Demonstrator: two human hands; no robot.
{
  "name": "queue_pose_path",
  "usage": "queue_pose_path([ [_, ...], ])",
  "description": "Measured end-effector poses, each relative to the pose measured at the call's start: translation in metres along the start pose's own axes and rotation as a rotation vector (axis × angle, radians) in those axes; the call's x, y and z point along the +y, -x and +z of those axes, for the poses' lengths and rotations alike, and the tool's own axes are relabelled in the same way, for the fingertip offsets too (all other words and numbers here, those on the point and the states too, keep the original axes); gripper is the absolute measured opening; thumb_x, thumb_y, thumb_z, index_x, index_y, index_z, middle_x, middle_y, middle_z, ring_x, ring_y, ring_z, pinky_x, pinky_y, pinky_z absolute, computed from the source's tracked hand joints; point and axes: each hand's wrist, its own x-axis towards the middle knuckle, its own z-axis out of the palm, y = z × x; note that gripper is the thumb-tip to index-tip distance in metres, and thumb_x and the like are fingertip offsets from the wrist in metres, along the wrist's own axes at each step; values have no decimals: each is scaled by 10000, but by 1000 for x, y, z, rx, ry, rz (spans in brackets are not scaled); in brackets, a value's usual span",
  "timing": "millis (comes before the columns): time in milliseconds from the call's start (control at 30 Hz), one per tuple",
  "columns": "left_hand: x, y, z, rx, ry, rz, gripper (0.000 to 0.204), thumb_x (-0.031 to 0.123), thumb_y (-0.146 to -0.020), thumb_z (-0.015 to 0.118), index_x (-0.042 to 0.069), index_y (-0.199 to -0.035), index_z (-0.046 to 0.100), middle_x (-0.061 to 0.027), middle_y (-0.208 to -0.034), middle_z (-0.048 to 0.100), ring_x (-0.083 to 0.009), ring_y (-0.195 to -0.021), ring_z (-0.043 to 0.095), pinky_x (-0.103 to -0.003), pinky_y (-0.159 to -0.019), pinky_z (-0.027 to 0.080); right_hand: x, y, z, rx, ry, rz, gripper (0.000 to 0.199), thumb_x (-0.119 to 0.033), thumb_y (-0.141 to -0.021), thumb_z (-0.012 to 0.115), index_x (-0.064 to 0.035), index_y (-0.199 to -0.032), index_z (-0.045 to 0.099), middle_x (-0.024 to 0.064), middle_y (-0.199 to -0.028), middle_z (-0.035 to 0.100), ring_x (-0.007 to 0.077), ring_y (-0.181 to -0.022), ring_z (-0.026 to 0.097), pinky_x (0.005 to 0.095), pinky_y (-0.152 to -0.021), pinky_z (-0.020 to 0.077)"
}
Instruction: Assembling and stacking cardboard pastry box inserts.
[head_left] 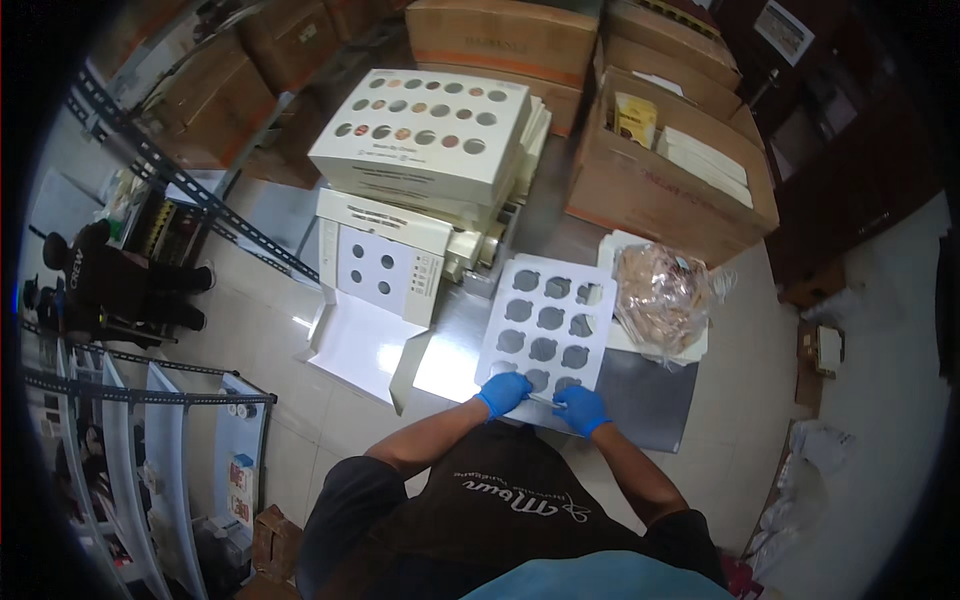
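Observation:
A white cardboard insert with rows of round cut-outs lies on the grey metal table, close to my body. In a blue glove, my left hand grips the insert's near edge. My right hand, gloved the same way, pinches that edge a short way to the right. Between the hands a narrow white strip shows, perhaps a folded flap; its shape is partly hidden by my fingers. To the left, an open white box has a panel with round windows, and its flaps hang past the table edge.
Stacked cream boxes with round windows stand at the far left of the table. At the right sits a clear plastic bag of brown pieces on white card. Behind it is a large open carton. A person is at the far left beyond metal shelving.

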Motion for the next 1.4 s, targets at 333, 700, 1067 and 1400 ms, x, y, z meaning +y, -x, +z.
queue_pose_path([
  [333, 12, -4, -19, -88, 37, -61, 115, 163, -781, 615, 50, -799, 625, -170, -833, 616, -351, -819, 601, -448, -730, 472, 13, -19, -13, -211, 126, 51, 319, -409, -720, 709, -139, -890, 697, 118, -916, 650, 307, -882, 613, 411, -778, 484],
  [700, 6, 3, -9, -206, 13, -145, 127, 174, -791, 609, 86, -870, 655, -166, -888, 640, -355, -843, 607, -451, -753, 466, 8, 0, 0, -11, 28, 2, 282, -366, -732, 703, -117, -859, 659, 112, -903, 660, 319, -848, 620, 417, -742, 493],
  [1067, 9, -11, -24, -144, 22, -161, 128, 185, -787, 604, 64, -821, 627, -177, -874, 627, -367, -831, 600, -465, -724, 463, 14, 8, 11, 158, 145, -70, 142, -148, -818, 513, -101, -837, 645, 146, -824, 641, 338, -746, 621, 454, -635, 500],
  [1400, 30, 3, -10, -264, -62, -147, 154, 214, -750, 638, 73, -805, 666, -189, -866, 644, -367, -836, 609, -457, -759, 463, 11, 23, -4, -106, 212, -73, 208, -227, -820, 530, -123, -923, 677, 153, -943, 655, 338, -870, 631, 455, -771, 498],
])
